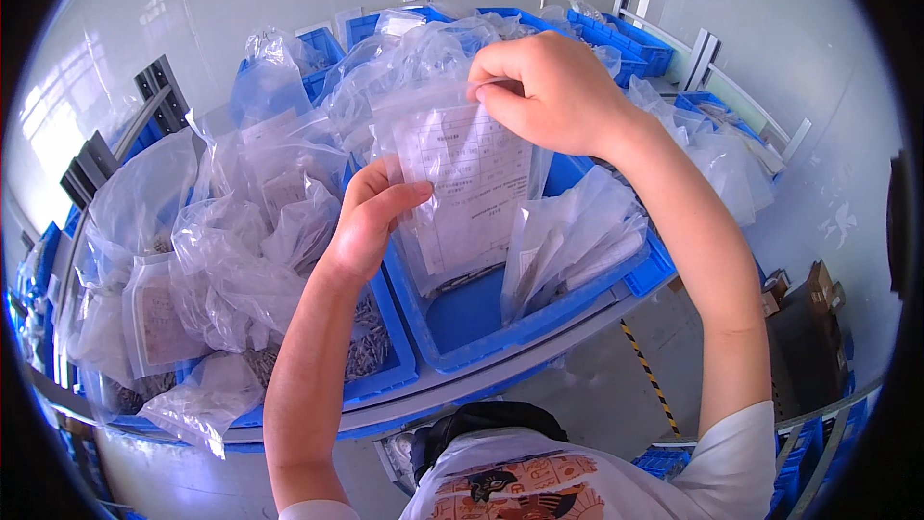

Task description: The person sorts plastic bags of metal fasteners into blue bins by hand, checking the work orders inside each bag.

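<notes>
Between my hands a clear zip bag hangs upright, with a printed paper sheet inside and some thin dark parts at its bottom. My left hand pinches its left side, thumb on the front. At the top edge my right hand is closed on the bag's upper right corner. Beneath it is a blue bin, its floor partly bare. More clear bags holding papers lean in the bin's right side, below my right forearm.
To the left, blue bins hold loose metal parts under crumpled clear bags. More blue bins with bags stand at the back. Cardboard boxes are on the floor at right. A yellow-black floor stripe runs below the rack.
</notes>
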{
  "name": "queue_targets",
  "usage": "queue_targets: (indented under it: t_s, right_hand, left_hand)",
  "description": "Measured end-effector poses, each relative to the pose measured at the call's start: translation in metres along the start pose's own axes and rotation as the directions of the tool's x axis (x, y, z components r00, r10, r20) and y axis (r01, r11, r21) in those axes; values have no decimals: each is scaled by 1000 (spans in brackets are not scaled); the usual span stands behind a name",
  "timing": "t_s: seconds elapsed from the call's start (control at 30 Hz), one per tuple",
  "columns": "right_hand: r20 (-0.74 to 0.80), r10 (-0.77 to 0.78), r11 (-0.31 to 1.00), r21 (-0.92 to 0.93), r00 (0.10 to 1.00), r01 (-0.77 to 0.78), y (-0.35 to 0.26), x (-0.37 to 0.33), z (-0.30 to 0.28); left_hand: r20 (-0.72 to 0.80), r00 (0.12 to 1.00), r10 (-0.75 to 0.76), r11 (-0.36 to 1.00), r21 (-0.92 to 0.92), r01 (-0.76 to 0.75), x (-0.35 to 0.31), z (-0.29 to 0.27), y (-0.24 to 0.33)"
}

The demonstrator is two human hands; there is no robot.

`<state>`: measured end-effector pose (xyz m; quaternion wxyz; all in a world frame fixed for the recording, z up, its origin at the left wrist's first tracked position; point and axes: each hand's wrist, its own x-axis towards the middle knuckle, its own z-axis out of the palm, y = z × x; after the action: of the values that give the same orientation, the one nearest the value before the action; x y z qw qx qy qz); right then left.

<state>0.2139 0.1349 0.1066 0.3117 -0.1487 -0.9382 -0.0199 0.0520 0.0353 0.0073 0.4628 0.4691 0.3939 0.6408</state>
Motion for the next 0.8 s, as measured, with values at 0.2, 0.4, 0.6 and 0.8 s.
queue_targets:
  t_s: [0.2, 0.4, 0.6, 0.8]
  right_hand:
    - [198, 12, 1000, -18, 980, -9, -1, -5, 19]
    - [354, -10, 981, 183, 935, -59, 17, 0, 77]
    - [407, 41, 998, 22, 912, -55, 24, -11, 90]
    - [518, 50, 923, 303, 854, -238, 42, -35, 34]
  left_hand:
    - [-462, 638, 616, 786, 318, -529, 4, 5, 5]
    - [336, 681, 651, 281, 727, -627, -3, 10, 1]
    - [285, 938, 199, 270, 904, -332, -4, 13, -22]
    - [325, 927, -189, -46, 940, -339, -6, 8, -44]
